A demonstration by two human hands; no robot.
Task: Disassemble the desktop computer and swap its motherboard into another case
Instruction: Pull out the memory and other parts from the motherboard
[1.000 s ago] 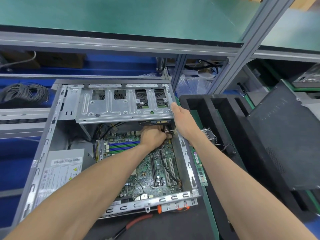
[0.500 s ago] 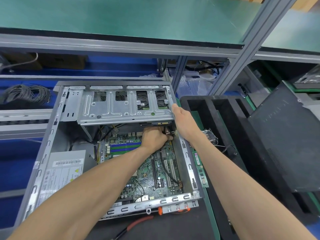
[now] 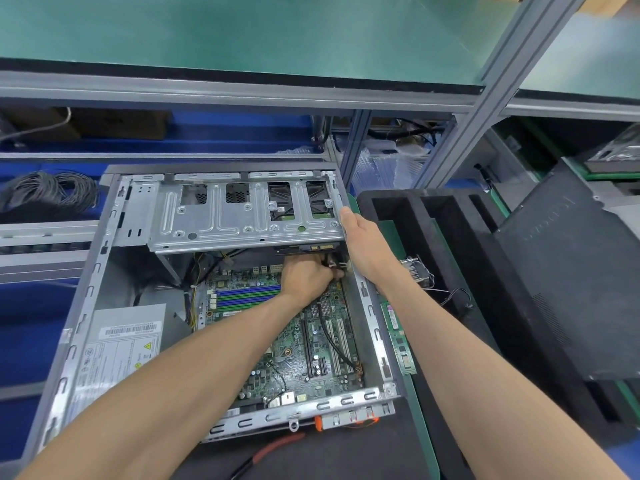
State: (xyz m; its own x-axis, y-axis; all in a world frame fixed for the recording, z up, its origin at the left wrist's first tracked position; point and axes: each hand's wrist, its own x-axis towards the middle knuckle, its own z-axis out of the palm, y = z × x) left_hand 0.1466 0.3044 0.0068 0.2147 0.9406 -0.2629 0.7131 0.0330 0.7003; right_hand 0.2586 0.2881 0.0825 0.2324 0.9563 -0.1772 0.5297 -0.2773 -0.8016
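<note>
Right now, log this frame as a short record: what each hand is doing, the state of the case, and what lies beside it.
left hand: inside the case, fingers curled on a connector under the drive cage
right hand: holds the drive cage at its right edge, cage tilted up
case: open, motherboard still mounted
beside case: RAM stick on the right, red-handled tool in front

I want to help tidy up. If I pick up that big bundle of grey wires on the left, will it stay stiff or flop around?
The coiled bundle of thin grey wires would probably flop and sag, since its many thin strands lie in loose loops. It likely snags or tangles easily, because strands stick out at the edges.
</note>
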